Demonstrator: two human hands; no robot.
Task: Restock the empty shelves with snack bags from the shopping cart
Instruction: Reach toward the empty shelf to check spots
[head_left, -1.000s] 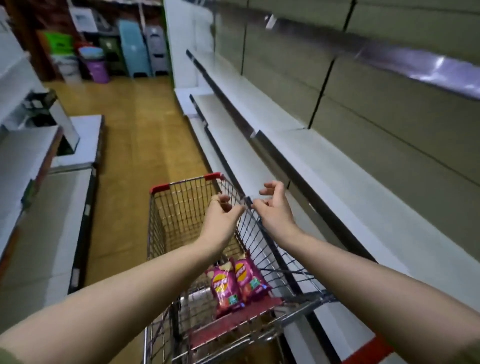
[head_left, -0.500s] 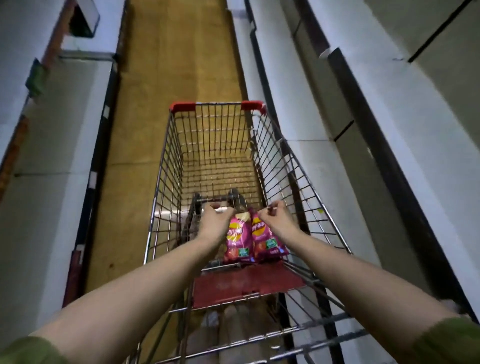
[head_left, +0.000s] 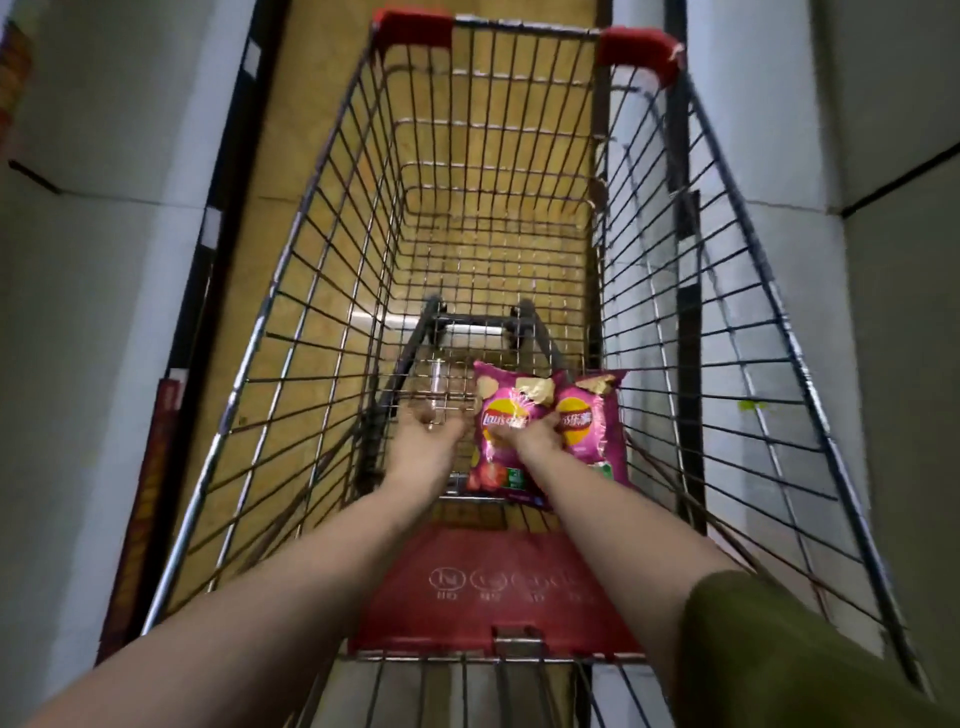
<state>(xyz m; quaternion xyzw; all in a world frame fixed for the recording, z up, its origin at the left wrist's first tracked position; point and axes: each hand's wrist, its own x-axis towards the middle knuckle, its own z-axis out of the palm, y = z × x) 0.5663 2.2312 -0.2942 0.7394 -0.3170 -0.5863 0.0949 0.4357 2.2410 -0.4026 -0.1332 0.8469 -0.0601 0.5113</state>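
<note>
Wire cart (head_left: 244, 366) walls, red flap (head_left: 493, 618), flanking shelves (head_left: 893, 415)

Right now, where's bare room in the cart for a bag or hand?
Crowded: near right, where left snack bag, right snack bag and right hand bunch. Free: cart floor from there to the red-cornered far wall, and the strip between left hand and left wire wall.
</note>
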